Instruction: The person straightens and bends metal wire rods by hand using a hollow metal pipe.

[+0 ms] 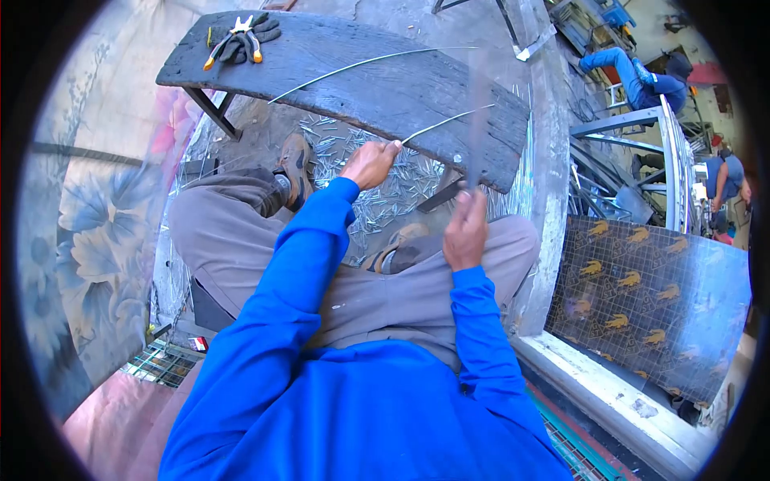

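Note:
My left hand [371, 165] is closed, pinching one end of a thin metal wire [449, 119] at the near edge of the dark wooden bench [353, 64]. The far part of this wire lies over the bench top. In my closed right hand [467, 231] is a long narrow tool [477, 120], held upright over the bench's right end. Motion smears it, so I cannot tell its kind. A second, longer wire [345, 67] curves across the bench beyond my left hand. Pliers [242, 27] with orange and black handles lie by a dark glove [263, 30] at the left end.
Several short cut wire pieces [337, 148] litter the floor under the bench. My crossed legs are close to it. A patterned panel [642, 297] leans at the right near a metal frame [626, 124]. Two people in blue [634, 76] are farther off. Printed cloth [96, 216] hangs left.

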A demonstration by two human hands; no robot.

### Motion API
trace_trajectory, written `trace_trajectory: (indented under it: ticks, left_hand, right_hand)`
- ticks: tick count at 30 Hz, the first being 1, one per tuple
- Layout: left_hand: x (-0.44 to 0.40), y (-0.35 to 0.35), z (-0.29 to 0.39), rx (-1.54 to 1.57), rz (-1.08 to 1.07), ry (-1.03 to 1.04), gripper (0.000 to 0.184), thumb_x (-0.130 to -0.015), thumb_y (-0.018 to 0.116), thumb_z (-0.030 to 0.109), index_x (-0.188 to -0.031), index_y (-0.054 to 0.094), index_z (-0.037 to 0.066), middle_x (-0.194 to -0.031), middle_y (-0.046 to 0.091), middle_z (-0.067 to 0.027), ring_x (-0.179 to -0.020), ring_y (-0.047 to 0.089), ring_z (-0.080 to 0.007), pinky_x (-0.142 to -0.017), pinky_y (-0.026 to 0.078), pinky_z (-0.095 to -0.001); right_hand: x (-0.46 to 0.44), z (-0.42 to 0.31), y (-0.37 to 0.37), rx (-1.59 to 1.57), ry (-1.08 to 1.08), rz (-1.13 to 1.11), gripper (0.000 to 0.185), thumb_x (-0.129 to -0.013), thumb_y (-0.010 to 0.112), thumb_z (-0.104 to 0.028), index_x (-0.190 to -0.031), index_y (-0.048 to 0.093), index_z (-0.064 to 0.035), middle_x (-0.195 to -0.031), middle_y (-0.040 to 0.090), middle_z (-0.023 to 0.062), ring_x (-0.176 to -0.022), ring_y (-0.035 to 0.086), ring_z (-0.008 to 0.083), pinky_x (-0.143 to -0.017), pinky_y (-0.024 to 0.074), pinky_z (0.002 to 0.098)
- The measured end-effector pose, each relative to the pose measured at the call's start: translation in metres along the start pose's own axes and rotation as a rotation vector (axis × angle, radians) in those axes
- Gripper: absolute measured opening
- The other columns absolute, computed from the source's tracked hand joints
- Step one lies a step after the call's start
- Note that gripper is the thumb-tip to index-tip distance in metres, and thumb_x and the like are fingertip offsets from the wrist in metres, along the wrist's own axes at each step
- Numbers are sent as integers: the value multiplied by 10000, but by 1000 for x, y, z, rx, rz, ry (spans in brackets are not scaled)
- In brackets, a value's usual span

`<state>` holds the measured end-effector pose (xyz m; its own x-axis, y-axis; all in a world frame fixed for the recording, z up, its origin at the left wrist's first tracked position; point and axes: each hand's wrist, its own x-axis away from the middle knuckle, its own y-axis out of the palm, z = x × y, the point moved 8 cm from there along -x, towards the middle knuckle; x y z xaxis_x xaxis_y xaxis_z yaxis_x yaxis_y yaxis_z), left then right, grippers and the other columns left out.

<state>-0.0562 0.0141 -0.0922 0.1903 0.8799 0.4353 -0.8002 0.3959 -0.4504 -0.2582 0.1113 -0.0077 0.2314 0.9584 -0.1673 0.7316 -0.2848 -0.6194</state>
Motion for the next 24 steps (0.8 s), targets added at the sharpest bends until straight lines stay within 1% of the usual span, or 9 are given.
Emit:
trace_trajectory:
  ticks: [1,2,5,14,16,18,19,21,24]
  left_hand:
    - [-6,-1,1,20,40,40,592,-991,382,486,-958,669,-31,-983,651,-310,-955,618,-463,-863,461,-488]
    - [-10,0,-2,11,40,47,592,-991,382,486,-958,669,-31,-983,651,-310,-955,618,-463,-863,461,-488]
    - [-9,-4,9,27,-90,4,582,-994,361,482,-877,660,-3,-748,627,-202,-660,582,-285,-661,464,-419]
    - [-12,-10,11,68,-212,-139,503,-1015,406,430,-983,623,-23,-743,659,-106,-597,573,-168,-506,477,-346]
    - [-10,-17,7,-152,-97,73,426,-1011,463,368,-1053,595,-34,-855,687,-144,-692,636,-211,-612,524,-368]
    - [20,-27,-4,-172,175,193,388,-991,501,359,-1053,609,-8,-944,672,-257,-932,627,-460,-817,484,-501]
    - [33,-24,-13,-181,174,191,388,-991,501,359,-1053,609,-8,-944,672,-257,-932,627,-460,-817,484,-501]
    - [59,-35,-28,-112,329,155,376,-1008,506,359,-1042,606,-2,-836,653,-189,-786,641,-329,-760,491,-424]
    - [68,-40,-30,-47,322,89,331,-999,504,316,-1023,625,9,-951,663,-257,-937,627,-447,-802,484,-492]
  right_hand:
    - [-2,30,21,208,204,-321,368,-1045,369,-396,-1107,514,-64,-892,630,289,-876,584,526,-726,425,590]
    - [-4,38,22,201,205,-312,368,-1045,369,-396,-1107,514,-64,-892,630,289,-876,584,526,-726,425,590]
    - [-7,42,28,147,203,-323,396,-1037,353,-438,-1035,487,-65,-928,628,306,-902,559,544,-746,404,622]
    - [-1,49,33,114,271,-307,415,-1036,341,-444,-1066,505,-64,-955,631,309,-932,557,542,-775,406,621]
    - [-1,51,34,103,269,-306,417,-1034,347,-443,-1065,505,-59,-960,629,308,-940,557,539,-780,409,615]
    - [-4,51,35,90,268,-306,419,-1033,353,-442,-1064,506,-53,-965,628,308,-949,557,536,-785,412,608]
    - [-5,52,34,71,278,-293,426,-1031,363,-446,-1058,510,-48,-963,627,307,-949,558,533,-786,415,600]
    - [-2,57,37,47,303,-284,432,-1028,374,-450,-1053,513,-42,-961,625,306,-949,559,530,-787,419,592]
    - [-1,67,40,-1,331,-288,462,-1024,387,-461,-1002,534,-24,-940,619,315,-937,550,536,-783,419,581]
